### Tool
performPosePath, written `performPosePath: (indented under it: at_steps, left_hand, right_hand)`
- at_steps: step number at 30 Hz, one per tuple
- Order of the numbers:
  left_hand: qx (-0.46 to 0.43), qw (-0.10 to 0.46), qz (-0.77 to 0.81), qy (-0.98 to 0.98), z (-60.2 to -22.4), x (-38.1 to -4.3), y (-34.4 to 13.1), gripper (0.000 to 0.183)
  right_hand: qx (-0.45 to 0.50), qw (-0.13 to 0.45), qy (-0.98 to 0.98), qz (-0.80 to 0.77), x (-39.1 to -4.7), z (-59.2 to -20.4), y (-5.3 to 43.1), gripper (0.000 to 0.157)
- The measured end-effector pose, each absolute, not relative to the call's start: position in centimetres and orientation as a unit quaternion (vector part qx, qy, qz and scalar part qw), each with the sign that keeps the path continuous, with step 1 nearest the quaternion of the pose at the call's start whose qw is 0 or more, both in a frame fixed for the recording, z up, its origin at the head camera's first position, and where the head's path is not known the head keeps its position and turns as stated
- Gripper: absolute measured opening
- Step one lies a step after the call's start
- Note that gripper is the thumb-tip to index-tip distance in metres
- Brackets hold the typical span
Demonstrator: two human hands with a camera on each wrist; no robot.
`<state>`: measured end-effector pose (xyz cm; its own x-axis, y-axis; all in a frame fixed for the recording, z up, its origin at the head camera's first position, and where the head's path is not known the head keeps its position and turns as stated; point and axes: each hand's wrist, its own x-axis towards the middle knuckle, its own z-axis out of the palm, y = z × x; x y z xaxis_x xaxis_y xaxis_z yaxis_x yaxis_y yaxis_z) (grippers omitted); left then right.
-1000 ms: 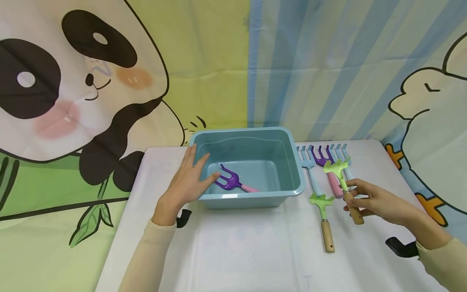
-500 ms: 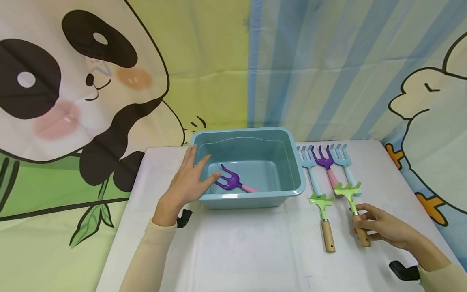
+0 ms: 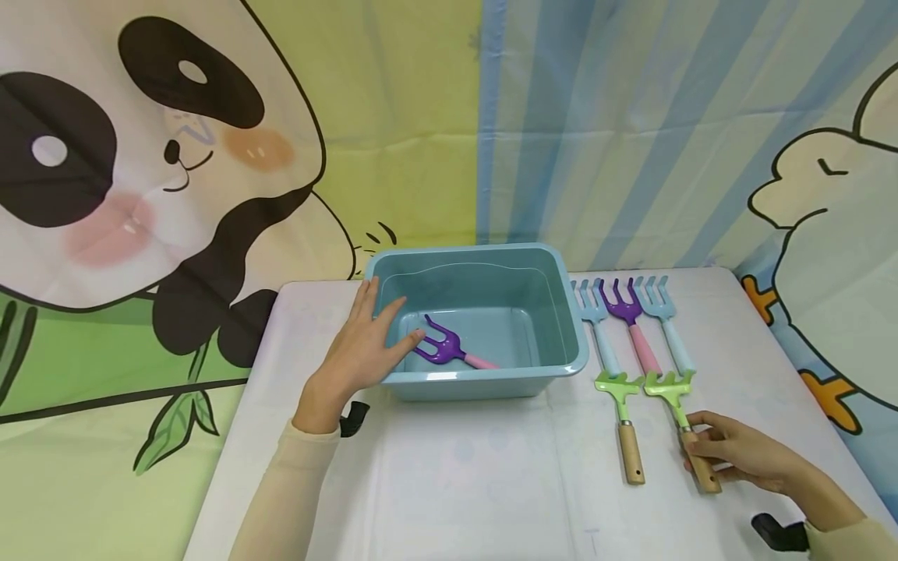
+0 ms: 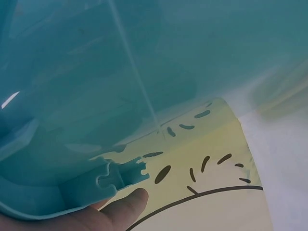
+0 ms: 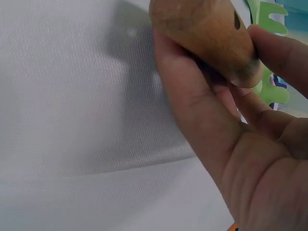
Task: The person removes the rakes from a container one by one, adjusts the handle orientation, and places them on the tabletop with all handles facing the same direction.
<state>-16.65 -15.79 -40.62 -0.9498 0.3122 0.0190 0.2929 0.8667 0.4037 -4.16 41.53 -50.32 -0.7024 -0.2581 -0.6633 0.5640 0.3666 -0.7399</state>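
My right hand (image 3: 745, 454) pinches the wooden handle of a lime-green hand rake (image 3: 672, 389) at the right of the table. The butt of that wooden handle (image 5: 207, 33) shows large between thumb and fingers in the right wrist view. Left of it lies a matching green hand rake (image 3: 624, 413), tines pointing away from me. With fingers spread, my left hand (image 3: 361, 347) rests at the left rim of a blue plastic tub (image 3: 484, 382). Inside the tub lies a purple hand fork (image 3: 443, 348) with a pink handle. Fingertips (image 4: 132, 204) touch the tub's edge in the left wrist view.
Behind the green rakes, a light-blue hand fork (image 3: 599, 335), a purple hand fork (image 3: 634, 327) with a pink handle and another light-blue hand fork (image 3: 666, 323) lie in a row. A printed cloth backdrop (image 3: 421, 117) hangs behind the white table (image 3: 463, 483).
My right hand has brought the green hand rake toward me and down, from over the back row to beside the other green rake. The left hand has stayed at the tub.
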Motion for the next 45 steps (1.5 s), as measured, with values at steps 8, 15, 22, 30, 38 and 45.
performPosePath:
  at_steps: [8, 15, 22, 30, 38, 45]
  left_hand:
    - [0.155, 0.025, 0.208, 0.966, -40.5, -16.5, -15.8, 0.085]
    - [0.154, 0.025, 0.210, 0.965, -40.5, -16.5, -15.8, 0.084]
    - [0.154, 0.024, 0.209, 0.965, -40.7, -16.8, -15.9, 0.085]
    - [0.154, 0.028, 0.209, 0.965, -40.7, -16.9, -15.9, 0.086]
    - [0.154, 0.030, 0.209, 0.965, -40.7, -16.8, -15.9, 0.085]
    - [0.158, 0.028, 0.203, 0.966, -40.7, -16.7, -15.8, 0.085]
  right_hand:
    - [0.118, 0.366, 0.772, -0.507, -4.8, -50.0, 41.1, 0.063]
    - [0.116, 0.352, 0.814, -0.446, -5.3, -49.3, 40.3, 0.058]
    - [0.102, 0.330, 0.854, -0.388, -5.8, -48.9, 39.1, 0.056]
    - [0.083, 0.292, 0.891, -0.338, -5.7, -48.7, 38.1, 0.046]
    - [0.050, 0.262, 0.926, -0.268, -5.6, -48.3, 37.4, 0.041]
    - [-0.009, 0.194, 0.952, -0.239, -6.9, -45.3, 37.0, 0.038]
